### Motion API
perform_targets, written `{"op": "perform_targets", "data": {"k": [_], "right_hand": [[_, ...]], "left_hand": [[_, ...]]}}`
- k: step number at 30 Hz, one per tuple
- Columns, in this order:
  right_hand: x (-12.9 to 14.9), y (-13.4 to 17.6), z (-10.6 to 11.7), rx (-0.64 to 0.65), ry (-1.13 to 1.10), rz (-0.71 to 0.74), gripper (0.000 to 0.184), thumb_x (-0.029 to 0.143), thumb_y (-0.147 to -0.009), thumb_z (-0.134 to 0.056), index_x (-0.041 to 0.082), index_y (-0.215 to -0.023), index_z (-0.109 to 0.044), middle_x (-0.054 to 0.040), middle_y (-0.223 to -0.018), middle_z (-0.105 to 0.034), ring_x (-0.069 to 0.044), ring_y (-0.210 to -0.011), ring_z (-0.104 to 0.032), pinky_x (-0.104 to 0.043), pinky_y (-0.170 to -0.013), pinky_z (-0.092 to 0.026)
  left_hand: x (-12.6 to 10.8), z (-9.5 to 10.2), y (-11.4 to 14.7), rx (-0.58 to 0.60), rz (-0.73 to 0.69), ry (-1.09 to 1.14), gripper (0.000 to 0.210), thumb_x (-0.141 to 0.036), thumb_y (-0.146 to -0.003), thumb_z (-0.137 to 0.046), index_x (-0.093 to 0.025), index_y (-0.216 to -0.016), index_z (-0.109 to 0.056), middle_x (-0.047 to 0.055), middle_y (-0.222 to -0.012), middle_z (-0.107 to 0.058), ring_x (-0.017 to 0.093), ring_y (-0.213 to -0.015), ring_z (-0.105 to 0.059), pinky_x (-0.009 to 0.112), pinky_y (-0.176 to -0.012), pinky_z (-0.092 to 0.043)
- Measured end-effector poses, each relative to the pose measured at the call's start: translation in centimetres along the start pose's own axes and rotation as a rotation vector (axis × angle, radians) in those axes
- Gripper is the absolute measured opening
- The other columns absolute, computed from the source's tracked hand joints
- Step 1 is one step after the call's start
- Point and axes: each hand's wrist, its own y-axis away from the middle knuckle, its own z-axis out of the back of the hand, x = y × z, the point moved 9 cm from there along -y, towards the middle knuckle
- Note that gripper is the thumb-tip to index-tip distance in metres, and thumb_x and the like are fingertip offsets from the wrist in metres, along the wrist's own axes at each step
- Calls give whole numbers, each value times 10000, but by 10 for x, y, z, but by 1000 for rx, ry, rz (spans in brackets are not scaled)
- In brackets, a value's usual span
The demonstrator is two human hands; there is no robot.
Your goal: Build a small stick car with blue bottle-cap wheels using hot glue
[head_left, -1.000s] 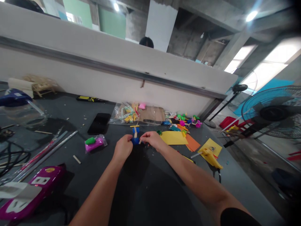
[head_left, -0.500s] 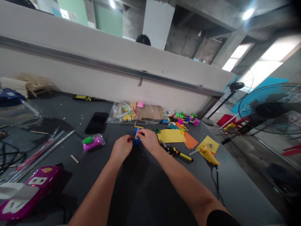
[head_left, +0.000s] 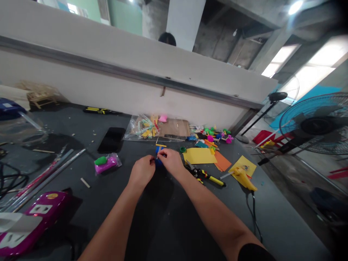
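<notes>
Since a second ago, the right hand has moved in over the small blue piece on the table; the left hand is beside it. Both are narrow, their grip hidden. A clear bag contains coloured scraps.

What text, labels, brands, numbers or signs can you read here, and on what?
None legible.
Round sticker on the magenta power strip: too small to read.
Pale label on the blue lid: blurred, unreadable.
Dark mark on the right-hand yellow sheet: too small to tell if it's text.
</notes>
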Motion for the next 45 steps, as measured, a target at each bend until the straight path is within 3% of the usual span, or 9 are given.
{"op": "perform_targets", "data": {"k": [16, 45], "right_hand": [[-14, -2, -3, -29, -93, -63, 109, 219, -783, -621, 211, -815, -725, -3, -826, -734, -151, -770, -662, -233, -714, -467], [-10, -2, -2, -19, -51, -21, 91, 214, -782, -632, 209, -810, -719, -2, -820, -729, -153, -779, -652, -236, -715, -452]], "left_hand": [[-1, -1, 1, -9, 6, -35, 272, -266, -839, -454, -224, -1001, -668, 76, -995, -714, 229, -910, -650, 271, -722, -426], [-1, -2, 1, -17, -11, -40, 274, -282, -825, -464, -229, -1003, -666, 74, -994, -716, 247, -913, -649, 294, -729, -436]]}}
